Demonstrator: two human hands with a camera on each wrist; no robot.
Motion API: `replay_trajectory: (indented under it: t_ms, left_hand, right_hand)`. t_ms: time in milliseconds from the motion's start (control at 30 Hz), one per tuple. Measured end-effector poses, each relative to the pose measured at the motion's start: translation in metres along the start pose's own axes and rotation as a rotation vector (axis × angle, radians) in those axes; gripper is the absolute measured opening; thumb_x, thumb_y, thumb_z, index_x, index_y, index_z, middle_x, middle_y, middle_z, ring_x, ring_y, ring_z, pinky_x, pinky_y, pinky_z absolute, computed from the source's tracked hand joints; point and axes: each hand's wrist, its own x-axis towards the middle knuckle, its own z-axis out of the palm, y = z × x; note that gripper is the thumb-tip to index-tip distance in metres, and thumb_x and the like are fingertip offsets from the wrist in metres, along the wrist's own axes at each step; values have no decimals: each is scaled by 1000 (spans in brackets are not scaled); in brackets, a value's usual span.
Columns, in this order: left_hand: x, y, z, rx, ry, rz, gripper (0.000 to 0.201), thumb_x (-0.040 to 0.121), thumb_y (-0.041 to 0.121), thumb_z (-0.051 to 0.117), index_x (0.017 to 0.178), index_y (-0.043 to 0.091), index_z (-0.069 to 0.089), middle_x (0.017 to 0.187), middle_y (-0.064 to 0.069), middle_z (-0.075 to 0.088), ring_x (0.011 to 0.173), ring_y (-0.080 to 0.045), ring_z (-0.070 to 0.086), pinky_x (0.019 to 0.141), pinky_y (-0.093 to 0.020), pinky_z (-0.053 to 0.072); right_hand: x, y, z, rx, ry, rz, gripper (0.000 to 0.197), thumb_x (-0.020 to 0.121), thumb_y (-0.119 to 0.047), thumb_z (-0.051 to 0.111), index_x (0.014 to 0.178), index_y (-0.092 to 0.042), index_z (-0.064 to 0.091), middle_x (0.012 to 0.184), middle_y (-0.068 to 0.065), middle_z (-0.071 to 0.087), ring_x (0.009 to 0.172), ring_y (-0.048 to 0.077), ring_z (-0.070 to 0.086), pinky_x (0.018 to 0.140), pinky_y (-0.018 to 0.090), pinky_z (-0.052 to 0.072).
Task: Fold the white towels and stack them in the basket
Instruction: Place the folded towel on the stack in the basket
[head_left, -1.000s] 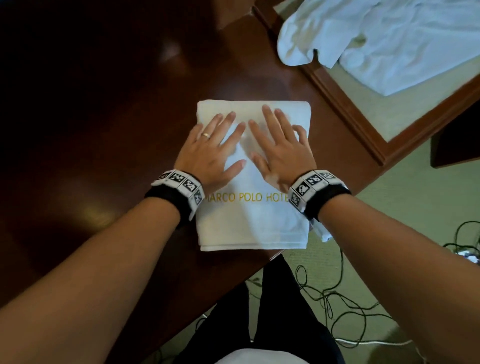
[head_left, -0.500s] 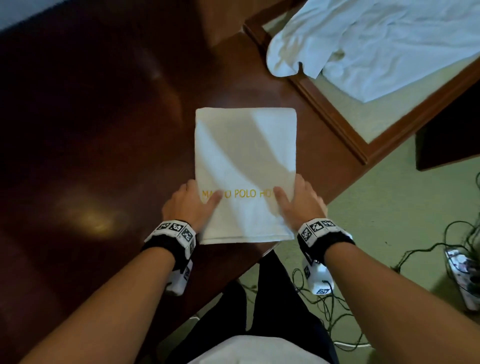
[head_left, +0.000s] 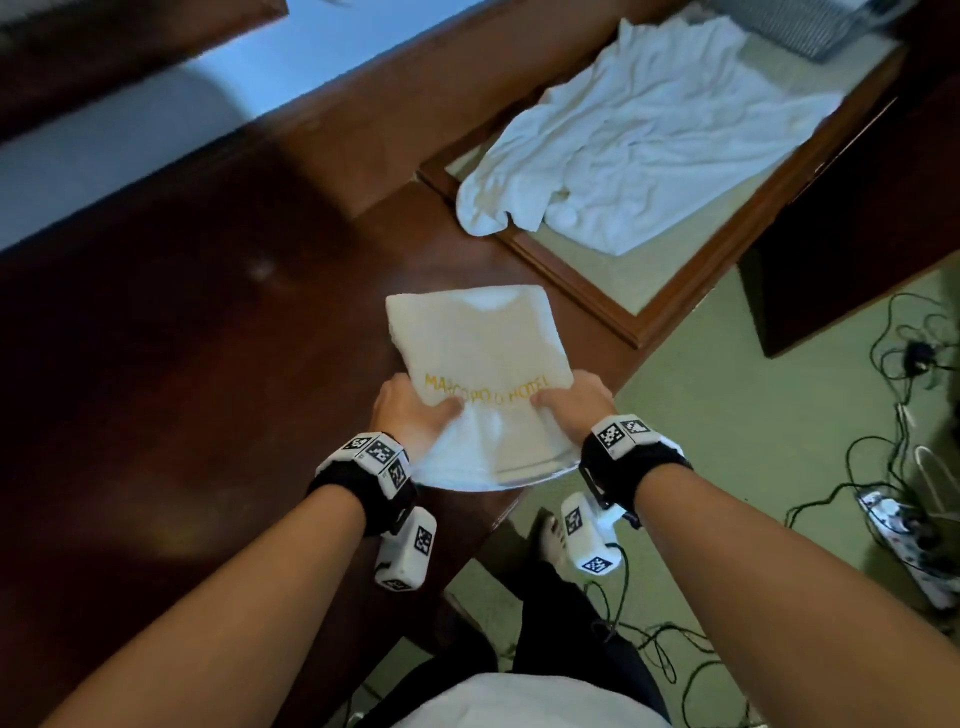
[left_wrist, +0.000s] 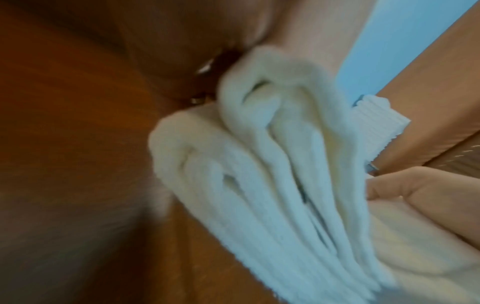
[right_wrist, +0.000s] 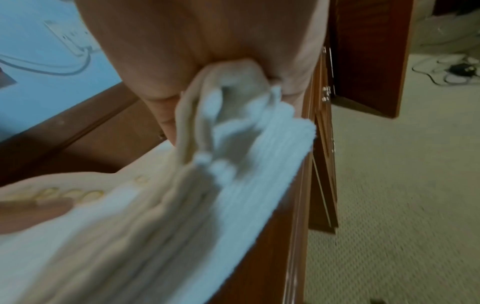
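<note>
A folded white towel (head_left: 483, 374) with gold hotel lettering sits near the front edge of the dark wooden table (head_left: 208, 364). My left hand (head_left: 410, 415) grips its near left side, thumb on top. My right hand (head_left: 571, 405) grips its near right side the same way. The near end is lifted and bowed between the hands. The left wrist view shows the stacked layers of the folded towel (left_wrist: 272, 185) pinched at their edge. In the right wrist view the folded towel (right_wrist: 207, 185) layers are squeezed under my thumb. An unfolded white towel (head_left: 649, 140) lies crumpled at the upper right. No basket shows.
The crumpled towel rests on a lower wood-framed surface (head_left: 639, 322) right of the table. Cables (head_left: 909, 364) and a power strip (head_left: 904, 540) lie on the green carpet at right. A blue wall (head_left: 104, 156) runs behind the table. My legs stand below the table edge.
A second ago both hands lay flat on the towel; they slid back to its near end, took hold of the sides, and now lift that end. The view has swung left.
</note>
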Motion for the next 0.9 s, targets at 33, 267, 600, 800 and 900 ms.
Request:
replay_trajectory:
  t_ms: [33,267,600,800,900]
  left_hand:
    - [-3,17,-1,2,5,28,67,57,62,69,103,13,65,102,-3,68,97,-25,66,77,-34,54]
    - [-15,141,11,-15,-28,306,29,79,37,80,85,20,58,96,-4,68,97,-26,64,80,-28,46]
    - [15,339,110,-41,-61,519,48,69,56,77,95,17,68,94,2,73,92,-20,68,83,-36,55]
    - [28,458,191,-116,-48,589,32,74,43,81,85,16,68,83,5,72,80,-14,68,61,-25,46]
    - [35,508,229,-141,-57,635,32,75,42,81,85,14,69,81,3,72,78,-15,68,60,-26,48]
  right_hand:
    - [-2,-3,-14,-1,15,-16,46,80,-31,72,120,-9,64,119,9,65,103,29,62,83,30,46]
    - [-4,-2,-125,55,178,-73,40,77,-32,75,110,-10,69,109,10,70,95,27,64,75,27,46]
    - [54,27,-318,178,422,-138,43,77,-34,76,112,-12,69,107,9,71,102,28,66,89,38,54]
    - [101,57,-441,147,497,-161,36,80,-33,74,108,-12,66,104,10,69,93,28,64,79,35,53]
    - [123,72,-494,133,546,-145,38,79,-36,74,107,-11,66,103,10,68,94,29,65,79,36,53]
